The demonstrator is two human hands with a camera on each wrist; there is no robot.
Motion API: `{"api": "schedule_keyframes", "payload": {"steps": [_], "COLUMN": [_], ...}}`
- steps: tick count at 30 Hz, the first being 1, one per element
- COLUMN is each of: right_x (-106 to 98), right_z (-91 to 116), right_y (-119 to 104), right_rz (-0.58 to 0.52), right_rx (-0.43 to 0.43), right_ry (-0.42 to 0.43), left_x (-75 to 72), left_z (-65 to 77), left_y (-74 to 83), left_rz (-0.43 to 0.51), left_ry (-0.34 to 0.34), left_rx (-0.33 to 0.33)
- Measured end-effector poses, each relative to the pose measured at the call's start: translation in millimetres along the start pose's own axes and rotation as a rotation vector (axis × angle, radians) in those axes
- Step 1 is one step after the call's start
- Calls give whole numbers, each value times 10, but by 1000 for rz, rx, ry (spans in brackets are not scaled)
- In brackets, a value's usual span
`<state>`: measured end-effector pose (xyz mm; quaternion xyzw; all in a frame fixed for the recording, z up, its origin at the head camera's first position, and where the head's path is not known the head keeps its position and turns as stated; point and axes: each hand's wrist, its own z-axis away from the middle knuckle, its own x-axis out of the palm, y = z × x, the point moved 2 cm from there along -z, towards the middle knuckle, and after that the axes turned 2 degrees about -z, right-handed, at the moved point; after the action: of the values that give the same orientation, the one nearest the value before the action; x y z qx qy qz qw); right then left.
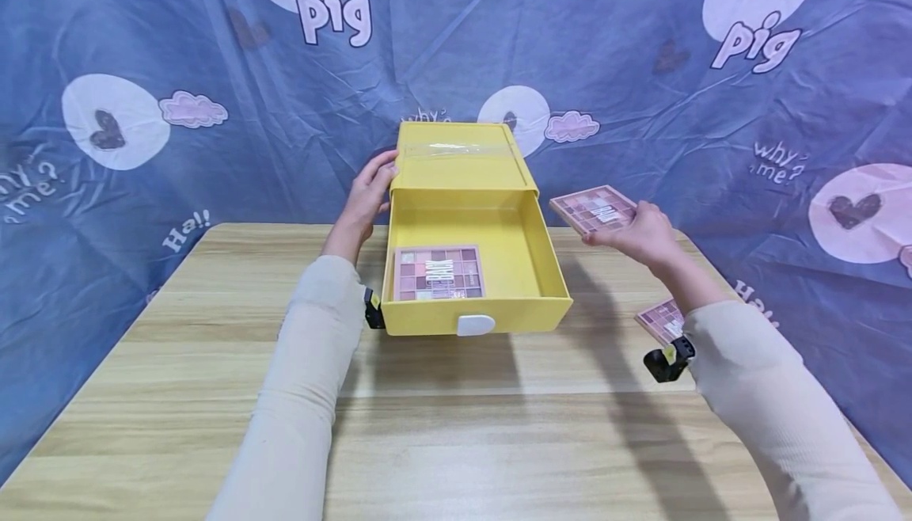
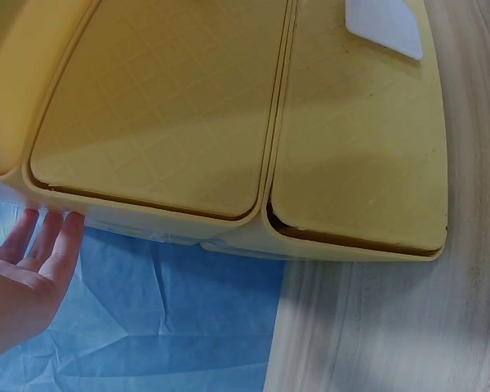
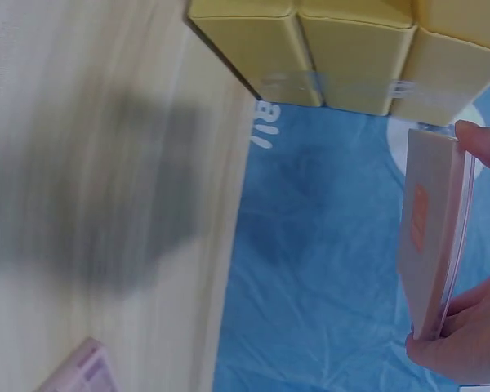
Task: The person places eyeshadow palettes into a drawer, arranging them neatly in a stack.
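The right hand point(image 1: 644, 236) pinches a pink palette point(image 1: 591, 208). The left hand point(image 1: 365, 203) touches the yellow box point(image 1: 463, 165), fingers straight. The open drawer point(image 1: 420, 319) holds another palette point(image 1: 438, 272).

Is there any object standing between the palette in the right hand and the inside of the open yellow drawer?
No separate object is visible between the held palette in the right hand and the open drawer. Only the drawer's right side wall stands between them; another palette lies inside, at the left front.

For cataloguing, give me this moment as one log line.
left hand: touching box side | right hand: holding raised palette | open drawer: one palette inside | table: another palette
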<state>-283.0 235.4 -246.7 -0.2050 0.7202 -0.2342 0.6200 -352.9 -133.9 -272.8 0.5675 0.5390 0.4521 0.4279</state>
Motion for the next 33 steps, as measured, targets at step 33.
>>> {"api": "schedule_keyframes", "payload": {"steps": [33], "right_x": [-330], "right_z": [64], "right_y": [-701], "right_rz": [-88], "right_rx": [-143], "right_ry": [-61], "left_x": [15], "left_z": [14], "left_y": [9], "left_rz": [4], "left_ry": [6], "left_rx": [-5]}}
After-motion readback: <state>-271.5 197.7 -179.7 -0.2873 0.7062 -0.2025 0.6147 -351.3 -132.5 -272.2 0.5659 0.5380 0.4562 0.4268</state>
